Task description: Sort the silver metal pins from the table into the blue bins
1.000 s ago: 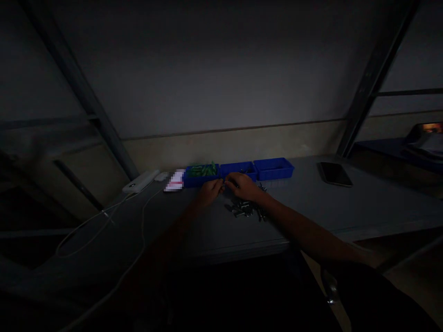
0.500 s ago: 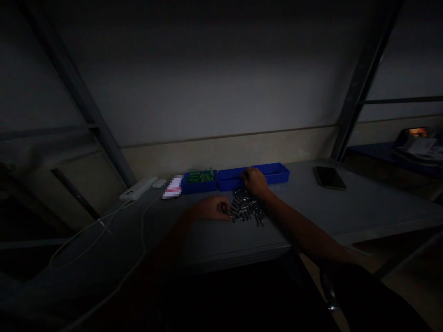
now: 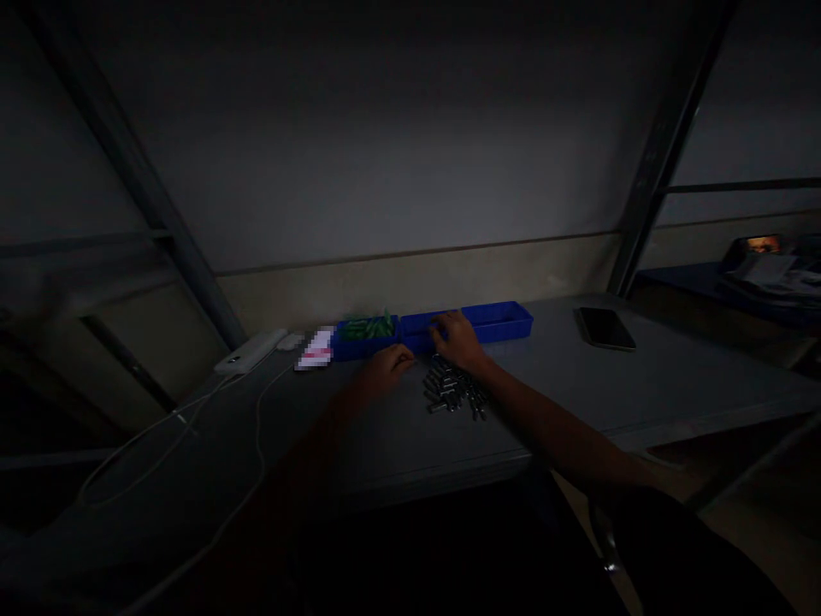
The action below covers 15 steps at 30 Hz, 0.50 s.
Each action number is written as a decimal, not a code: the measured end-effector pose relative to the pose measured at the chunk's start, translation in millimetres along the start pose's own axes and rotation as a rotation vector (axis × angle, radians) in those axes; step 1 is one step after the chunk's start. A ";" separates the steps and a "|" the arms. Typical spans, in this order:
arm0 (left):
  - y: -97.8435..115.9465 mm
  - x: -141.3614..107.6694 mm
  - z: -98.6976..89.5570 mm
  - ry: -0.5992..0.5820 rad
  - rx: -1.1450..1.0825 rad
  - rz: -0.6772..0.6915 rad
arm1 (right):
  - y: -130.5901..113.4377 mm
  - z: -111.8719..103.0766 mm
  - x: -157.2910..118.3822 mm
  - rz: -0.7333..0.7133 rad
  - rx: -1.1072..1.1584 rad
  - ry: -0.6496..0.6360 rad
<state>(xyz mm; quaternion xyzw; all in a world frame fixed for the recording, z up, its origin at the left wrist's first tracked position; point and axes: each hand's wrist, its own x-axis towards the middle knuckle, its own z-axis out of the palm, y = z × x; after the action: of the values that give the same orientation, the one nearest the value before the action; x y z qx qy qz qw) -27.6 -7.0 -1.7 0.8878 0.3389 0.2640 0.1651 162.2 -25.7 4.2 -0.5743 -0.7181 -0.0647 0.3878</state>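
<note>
My left hand (image 3: 390, 363) is closed in a pinch just in front of the blue bins, left of a loose pile of small shiny metal cylinders (image 3: 447, 389) on the table. What its fingers hold is too dark and small to make out. Over the middle blue bin (image 3: 416, 322), my right hand (image 3: 457, 340) is bent with its fingertips drawn together, and anything between them is hidden. Green slender pieces (image 3: 369, 327) fill the left blue bin (image 3: 363, 347). Beyond my right hand stands another blue bin (image 3: 513, 330).
A dark phone or tablet (image 3: 606, 328) lies on the grey table (image 3: 552, 389) at the right. To the left are a white power strip (image 3: 251, 352), a pale cable (image 3: 259, 419) and a blurred-out card or screen (image 3: 315, 349). Metal posts and a wall stand behind.
My left hand has moved from the edge of the metal pile up and left, towards the bins. The right hand has shifted slightly left over the middle bin. The view has turned a little.
</note>
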 end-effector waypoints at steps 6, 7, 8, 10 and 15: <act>-5.0 4.4 -1.1 0.198 -0.052 0.000 | -21.8 10.3 -10.9 -0.259 0.104 -0.152; -4.7 4.3 -1.6 0.212 -0.047 -0.005 | -22.9 12.0 -11.8 -0.261 0.105 -0.156; -4.1 4.0 -2.2 0.221 -0.040 -0.011 | -23.6 13.0 -12.3 -0.255 0.107 -0.153; -2.1 3.0 -3.5 0.225 -0.031 -0.028 | -24.1 12.4 -12.1 -0.241 0.115 -0.141; 4.3 1.7 -4.9 0.217 -0.038 -0.051 | -25.0 3.9 -10.4 -0.245 0.108 -0.120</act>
<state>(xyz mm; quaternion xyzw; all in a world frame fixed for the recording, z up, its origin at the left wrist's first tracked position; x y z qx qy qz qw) -27.1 -8.4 4.9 0.8416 0.3725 0.3608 0.1510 138.8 -40.0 3.7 -0.4632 -0.8072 -0.0384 0.3639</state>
